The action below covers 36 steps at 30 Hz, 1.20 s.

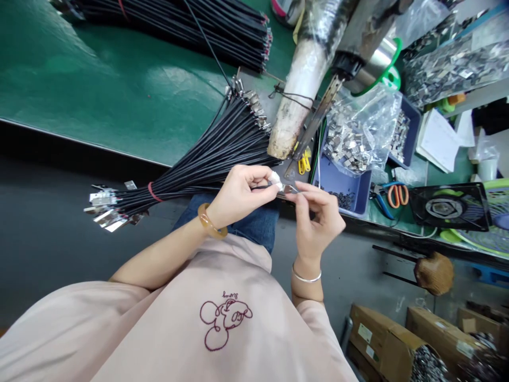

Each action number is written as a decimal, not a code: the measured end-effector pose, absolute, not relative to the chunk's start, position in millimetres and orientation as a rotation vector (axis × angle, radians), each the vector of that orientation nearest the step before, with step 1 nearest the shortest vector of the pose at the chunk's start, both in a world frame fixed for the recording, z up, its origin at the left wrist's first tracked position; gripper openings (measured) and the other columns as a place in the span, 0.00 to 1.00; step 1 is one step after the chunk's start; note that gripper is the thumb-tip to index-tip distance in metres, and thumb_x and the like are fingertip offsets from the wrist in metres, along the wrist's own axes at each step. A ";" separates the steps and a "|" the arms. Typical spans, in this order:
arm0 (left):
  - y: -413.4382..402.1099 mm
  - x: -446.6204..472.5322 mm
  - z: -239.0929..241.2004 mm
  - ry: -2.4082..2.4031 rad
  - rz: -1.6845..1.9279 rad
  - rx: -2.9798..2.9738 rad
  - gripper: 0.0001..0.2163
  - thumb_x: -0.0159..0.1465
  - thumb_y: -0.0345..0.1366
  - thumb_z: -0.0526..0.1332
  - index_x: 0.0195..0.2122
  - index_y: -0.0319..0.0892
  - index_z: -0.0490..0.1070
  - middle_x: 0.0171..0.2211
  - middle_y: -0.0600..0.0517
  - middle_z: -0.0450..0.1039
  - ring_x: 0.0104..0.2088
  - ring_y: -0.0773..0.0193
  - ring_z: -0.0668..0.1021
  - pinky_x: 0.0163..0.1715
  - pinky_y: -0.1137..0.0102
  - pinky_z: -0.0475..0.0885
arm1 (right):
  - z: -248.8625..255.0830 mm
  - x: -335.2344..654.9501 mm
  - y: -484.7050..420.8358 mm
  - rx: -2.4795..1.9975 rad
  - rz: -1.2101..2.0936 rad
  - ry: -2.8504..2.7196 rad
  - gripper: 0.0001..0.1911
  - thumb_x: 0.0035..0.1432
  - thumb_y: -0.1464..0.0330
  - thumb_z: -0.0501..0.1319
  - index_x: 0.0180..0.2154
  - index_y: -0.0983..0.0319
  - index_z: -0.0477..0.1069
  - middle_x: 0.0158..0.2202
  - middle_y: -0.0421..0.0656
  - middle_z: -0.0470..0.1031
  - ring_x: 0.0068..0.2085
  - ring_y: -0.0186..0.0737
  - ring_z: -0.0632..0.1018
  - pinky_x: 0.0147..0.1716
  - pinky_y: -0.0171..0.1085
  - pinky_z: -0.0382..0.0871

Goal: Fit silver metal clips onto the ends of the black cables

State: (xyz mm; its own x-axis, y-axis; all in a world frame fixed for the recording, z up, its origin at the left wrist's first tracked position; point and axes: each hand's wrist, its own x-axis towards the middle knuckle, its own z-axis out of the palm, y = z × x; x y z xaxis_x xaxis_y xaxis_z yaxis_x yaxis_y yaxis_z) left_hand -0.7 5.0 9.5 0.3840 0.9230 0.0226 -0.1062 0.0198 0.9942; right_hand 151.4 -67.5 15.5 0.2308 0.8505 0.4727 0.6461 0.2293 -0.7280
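Observation:
My left hand pinches the end of a black cable between thumb and forefinger, with a white wrap on a fingertip. Close against it, my right hand is closed on a small shiny metal connector shell at the cable's end. The fingers partly cover how shell and cable meet. Beside my left hand a fanned bundle of black cables hangs over the table edge, bound by a red band. Metal shells cap its lower ends, and more metal ends lie on the table.
A wrapped pole and a metal arm of a bench tool stand just beyond my hands. Purple bins with small metal parts, pliers, orange-handled scissors and a fan sit right. Another cable bundle lies behind.

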 end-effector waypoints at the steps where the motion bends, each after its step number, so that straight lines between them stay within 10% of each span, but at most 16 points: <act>1: 5.2 0.2 9.8 0.848 0.965 1.287 0.05 0.57 0.31 0.65 0.25 0.37 0.74 0.18 0.56 0.65 0.20 0.74 0.64 0.21 0.77 0.59 | 13.8 151.3 -64.8 -1.470 0.300 -1.496 0.01 0.65 0.69 0.62 0.40 0.57 0.72 0.44 0.42 0.83 0.38 0.37 0.86 0.37 0.38 0.83; 36: 4.1 7.2 13.1 0.927 0.944 1.346 0.05 0.56 0.30 0.62 0.24 0.37 0.72 0.20 0.57 0.63 0.21 0.74 0.62 0.21 0.76 0.57 | 23.5 157.8 -57.9 -1.550 0.304 -1.635 0.03 0.64 0.67 0.62 0.36 0.57 0.73 0.39 0.40 0.84 0.37 0.37 0.85 0.36 0.37 0.83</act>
State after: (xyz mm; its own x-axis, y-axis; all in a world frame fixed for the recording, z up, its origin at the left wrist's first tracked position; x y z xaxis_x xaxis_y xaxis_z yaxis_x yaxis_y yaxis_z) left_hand 7.2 4.1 13.1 0.3555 0.9347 0.0008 -0.0156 0.0051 0.9999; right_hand 157.8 -57.9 23.5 0.1189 0.9092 0.3989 0.7053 0.2054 -0.6785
